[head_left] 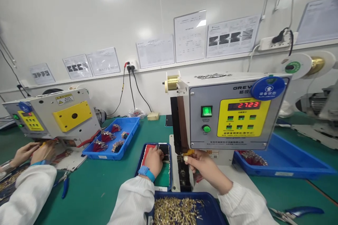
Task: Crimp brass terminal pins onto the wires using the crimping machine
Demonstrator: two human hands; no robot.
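Note:
My left hand (154, 160), with a blue wrist strap (146, 173), reaches into a small blue tray (138, 160) of red, black and green pieces. Its fingers are curled downward; whatever is between them is hidden. My right hand (207, 168) is at the front of the crimping machine (186, 112), beside its black tooling (182, 172). Thumb and finger are pinched together by a yellow covering (189, 152), and what they grip is too small to make out. Something red shows below this hand. Gold-coloured metal terminals (176, 211) fill a dark blue tray (211, 200) in front of the machine.
Blue-handled pliers (303, 211) lie at front right. A blue bin (295, 158) with a wire bundle (252, 158) stands behind them. Another blue bin (132, 137) with red wire bundles is on the left. A co-worker's hands (42, 153) are at a second machine (52, 112).

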